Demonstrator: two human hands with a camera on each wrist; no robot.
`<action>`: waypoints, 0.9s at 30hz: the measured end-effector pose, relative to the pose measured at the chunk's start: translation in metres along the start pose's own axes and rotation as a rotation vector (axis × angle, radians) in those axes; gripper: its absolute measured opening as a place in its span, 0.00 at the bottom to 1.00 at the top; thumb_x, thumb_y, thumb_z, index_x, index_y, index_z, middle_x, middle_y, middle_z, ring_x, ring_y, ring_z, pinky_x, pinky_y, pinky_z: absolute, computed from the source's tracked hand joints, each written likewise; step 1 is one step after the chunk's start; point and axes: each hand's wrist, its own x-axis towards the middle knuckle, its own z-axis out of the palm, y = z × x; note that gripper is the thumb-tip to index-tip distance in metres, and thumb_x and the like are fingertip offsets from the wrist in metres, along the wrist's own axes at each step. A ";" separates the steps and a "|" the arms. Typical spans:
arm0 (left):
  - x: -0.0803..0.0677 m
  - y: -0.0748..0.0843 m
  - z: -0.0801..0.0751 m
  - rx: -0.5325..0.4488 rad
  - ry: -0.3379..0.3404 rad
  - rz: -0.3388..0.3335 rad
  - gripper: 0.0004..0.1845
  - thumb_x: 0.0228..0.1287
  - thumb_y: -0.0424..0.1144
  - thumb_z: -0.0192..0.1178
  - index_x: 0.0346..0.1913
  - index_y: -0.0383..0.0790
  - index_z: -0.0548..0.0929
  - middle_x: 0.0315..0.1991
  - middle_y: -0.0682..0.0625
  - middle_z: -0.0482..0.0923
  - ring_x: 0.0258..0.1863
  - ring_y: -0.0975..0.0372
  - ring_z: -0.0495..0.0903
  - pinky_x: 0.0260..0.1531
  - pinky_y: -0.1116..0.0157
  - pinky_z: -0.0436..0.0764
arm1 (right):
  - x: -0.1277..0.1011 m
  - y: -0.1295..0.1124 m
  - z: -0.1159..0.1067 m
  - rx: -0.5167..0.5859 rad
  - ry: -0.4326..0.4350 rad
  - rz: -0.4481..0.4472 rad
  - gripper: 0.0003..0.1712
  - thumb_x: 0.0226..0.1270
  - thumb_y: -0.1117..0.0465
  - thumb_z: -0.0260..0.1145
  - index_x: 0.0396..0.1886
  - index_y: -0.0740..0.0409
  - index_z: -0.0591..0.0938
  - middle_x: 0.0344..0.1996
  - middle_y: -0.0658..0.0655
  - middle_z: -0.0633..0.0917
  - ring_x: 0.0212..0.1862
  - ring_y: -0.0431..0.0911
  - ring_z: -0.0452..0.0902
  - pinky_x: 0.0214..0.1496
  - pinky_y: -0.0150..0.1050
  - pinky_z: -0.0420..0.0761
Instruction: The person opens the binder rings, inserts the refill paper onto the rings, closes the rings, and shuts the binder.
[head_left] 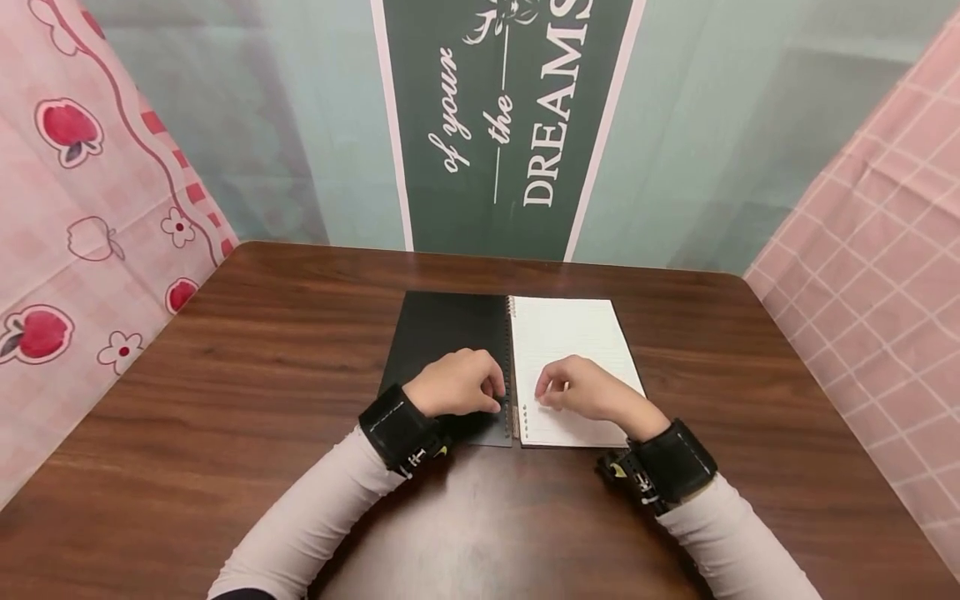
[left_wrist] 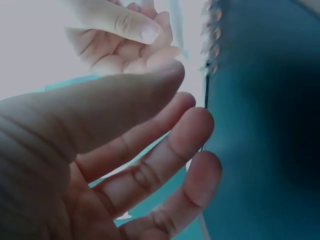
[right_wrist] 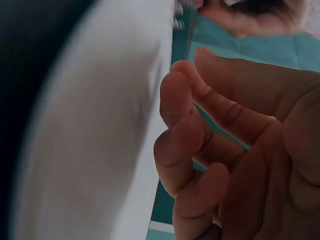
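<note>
A ring-bound notebook lies open on the table, its black cover (head_left: 450, 325) to the left and its white lined page (head_left: 562, 325) to the right. Over the cover, close to the spine, is my left hand (head_left: 459, 383), fingers loosely bent and nothing seen between them. My right hand (head_left: 585, 388) is over the page's left part, thumb and fingers curved towards each other with a gap. Metal rings (left_wrist: 215, 35) show along the spine in the left wrist view. Punched holes (head_left: 525, 422) line the page's lower left edge. Whether fingertips touch the paper (right_wrist: 100, 125) is unclear.
The notebook rests on a brown wood-grain table (head_left: 225, 400). A green and grey cloth with white lettering (head_left: 555, 117) hangs behind it. Pink patterned cloths hang at the left (head_left: 67, 250) and right (head_left: 885, 250). Black wrist straps (head_left: 401, 427) with cameras are on both wrists.
</note>
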 end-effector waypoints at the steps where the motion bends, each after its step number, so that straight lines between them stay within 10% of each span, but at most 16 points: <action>1: 0.000 0.000 0.003 0.003 -0.003 -0.002 0.06 0.57 0.36 0.72 0.38 0.43 0.89 0.30 0.55 0.86 0.32 0.67 0.82 0.36 0.64 0.81 | 0.000 -0.001 0.003 0.002 -0.006 -0.004 0.03 0.61 0.70 0.66 0.32 0.60 0.85 0.20 0.50 0.80 0.26 0.39 0.69 0.30 0.32 0.68; 27: 0.009 0.002 0.023 0.007 0.045 0.039 0.08 0.60 0.33 0.65 0.25 0.47 0.85 0.22 0.57 0.78 0.24 0.66 0.75 0.26 0.70 0.73 | 0.006 -0.012 0.019 -0.049 -0.013 -0.050 0.08 0.56 0.74 0.63 0.25 0.57 0.80 0.20 0.49 0.79 0.26 0.38 0.70 0.31 0.31 0.69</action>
